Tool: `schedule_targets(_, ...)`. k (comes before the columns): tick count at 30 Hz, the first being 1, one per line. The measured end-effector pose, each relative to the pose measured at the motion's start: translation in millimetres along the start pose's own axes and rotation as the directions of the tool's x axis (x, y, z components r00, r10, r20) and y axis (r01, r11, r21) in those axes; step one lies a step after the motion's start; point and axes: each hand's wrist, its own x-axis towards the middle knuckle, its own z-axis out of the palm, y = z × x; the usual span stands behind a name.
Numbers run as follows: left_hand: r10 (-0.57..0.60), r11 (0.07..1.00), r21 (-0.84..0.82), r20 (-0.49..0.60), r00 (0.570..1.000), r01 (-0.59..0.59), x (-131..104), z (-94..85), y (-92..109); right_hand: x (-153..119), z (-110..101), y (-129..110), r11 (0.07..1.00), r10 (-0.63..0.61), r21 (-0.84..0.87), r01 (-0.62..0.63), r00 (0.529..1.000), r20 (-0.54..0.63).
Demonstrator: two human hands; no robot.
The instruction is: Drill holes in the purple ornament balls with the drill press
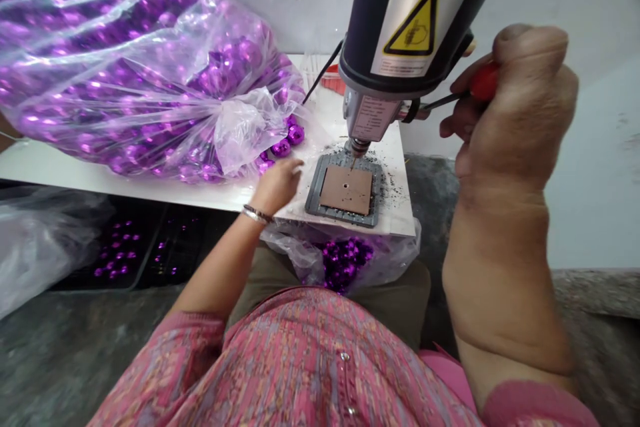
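While the right hand [525, 107] is wrapped around the round red knob [484, 82] of the metal lever [445, 101], right of the black-and-grey drill press [395, 82], the left hand [279, 185] bends half-curled left of the drill press, beside loose shiny purple balls [281, 147] on the white bench [75, 163]; whether it pinches one cannot be told. Handling well here would, I judge, mean lifting a ball between thumb and fingertips so its neighbours do not roll, keeping the lever under firm control, and keeping fingers clear of the thin drill bit [354, 162] whenever it is lowered. Brushing dark chips off the brown square plate [340, 197] below the drill press should help too. The left palm is hidden, and the bit's tip is hard to make out. Left of the drill press, the big clear plastic bag [125, 67] of purple balls is cut off by the frame; behind the drill press, a red item [333, 78] is too obscured to identify. The drill press's top is cropped.
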Motion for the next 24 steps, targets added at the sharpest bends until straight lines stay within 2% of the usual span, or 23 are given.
schedule_targets(1,-0.071,0.991,0.114,-0.052,0.996,0.076,8.5,-8.0,-10.8,-0.1,-0.2,0.5,1.0,-0.003,-0.003,0.003,1.0,0.002)
schedule_targets(2,-0.142,0.965,0.214,-0.055,0.988,0.151,15.7,-14.6,-20.9,-0.2,-0.4,1.2,1.0,-0.011,-0.006,0.011,1.0,0.006)
schedule_targets(4,-0.272,0.903,0.34,-0.018,0.962,0.261,24.7,-22.4,-36.9,-0.3,-0.9,2.6,0.999,-0.031,-0.014,0.032,0.999,0.016)
schedule_targets(6,-0.336,0.875,0.382,0.037,0.941,0.298,26.9,-23.3,-46.7,-0.2,-1.5,3.8,0.998,-0.055,-0.015,0.056,0.998,0.028)
schedule_targets(10,-0.316,0.901,0.346,0.111,0.942,0.262,20.5,-13.1,-51.8,-0.5,-2.2,5.2,0.994,-0.106,-0.002,0.107,0.994,0.039)
schedule_targets(13,-0.286,0.926,0.273,0.061,0.956,0.259,14.2,-5.1,-48.2,-1.7,-2.0,6.2,0.993,-0.118,-0.004,0.119,0.992,0.044)
schedule_targets(15,-0.22,0.966,0.135,-0.014,0.975,0.22,9.6,-1.7,-41.8,-2.5,-1.7,7.2,0.994,-0.114,-0.001,0.114,0.993,0.039)
schedule_targets(17,-0.116,0.988,-0.112,-0.071,0.991,0.108,4.2,1.3,-31.9,-3.0,-1.4,8.5,0.994,-0.105,0.021,0.105,0.994,0.026)
schedule_targets(18,-0.062,0.963,-0.268,-0.076,0.995,0.04,1.2,3.2,-26.0,-3.1,-1.2,9.1,0.994,-0.106,0.035,0.105,0.994,0.02)
schedule_targets(20,0.024,0.808,-0.588,-0.027,0.999,-0.035,-4.5,8.5,-13.5,-3.2,-0.9,10.2,0.992,-0.118,0.051,0.117,0.993,0.017)
schedule_targets(22,0.068,0.59,-0.807,0.078,0.995,0.023,-8.5,15.2,-2.6,-3.2,-0.7,10.8,0.99,-0.134,0.046,0.132,0.991,0.024)
schedule_targets(24,0.069,0.451,-0.884,0.171,0.983,0.122,-9.5,22.1,4.8,-3.2,-0.8,10.9,0.988,-0.149,0.044,0.147,0.988,0.03)
